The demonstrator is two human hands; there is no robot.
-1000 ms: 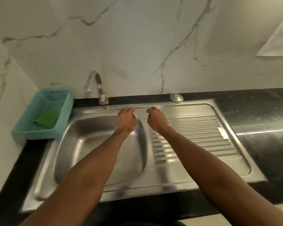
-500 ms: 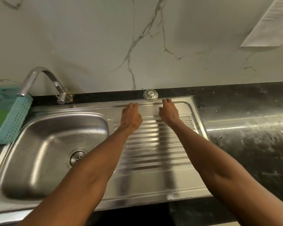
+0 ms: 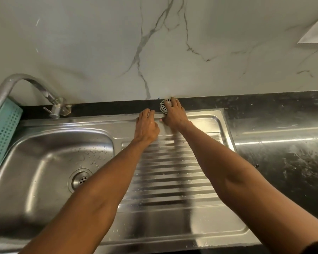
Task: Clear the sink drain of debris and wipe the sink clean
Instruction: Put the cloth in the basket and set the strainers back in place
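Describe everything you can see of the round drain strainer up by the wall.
The drain strainer is a small round disc that looks like shiny metal, with dark slots radiating around its rim. It lies flat on the black counter strip behind the steel sink, close to the marble-look wall. It is out of the drain, which sits open in the basin. The right hand reaches over it, fingers covering its right side; whether they grip it cannot be told.
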